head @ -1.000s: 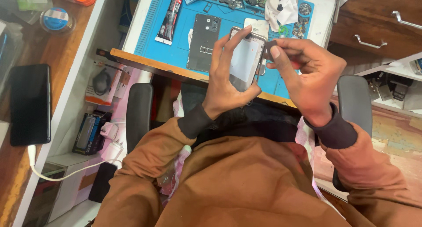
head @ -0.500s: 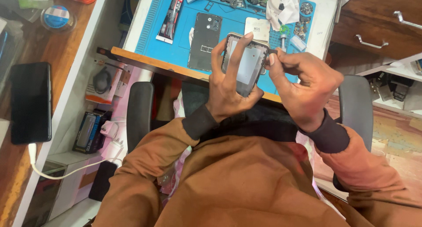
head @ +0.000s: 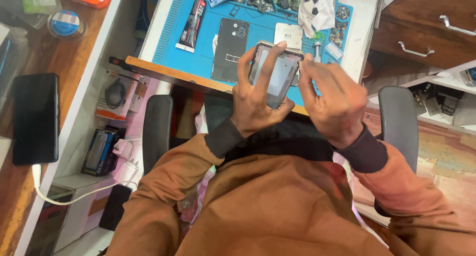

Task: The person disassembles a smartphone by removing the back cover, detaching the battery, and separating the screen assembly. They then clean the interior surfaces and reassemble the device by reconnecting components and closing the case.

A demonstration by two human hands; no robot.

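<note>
My left hand [head: 258, 99] grips a phone frame [head: 280, 75] with a grey inner panel and dark rim, fingers spread over its face, held above the near edge of the blue work mat [head: 203, 42]. My right hand [head: 332, 99] presses its fingertips against the frame's right edge. On the mat just beyond lies a black phone back cover [head: 230, 47], face down. Whether my right hand pinches a small tool is hidden by the fingers.
A black-and-red glue tube [head: 192, 24] lies on the mat's left side. A white cloth [head: 317, 13], small parts and a white card [head: 289, 36] sit at the mat's far end. A black phone [head: 34, 118] on a white cable lies on the wooden surface at left. Wooden drawers [head: 426, 32] stand at right.
The phone frame has swung from upright to lying flatter against my left palm. My right hand has turned over and come down onto its right edge.
</note>
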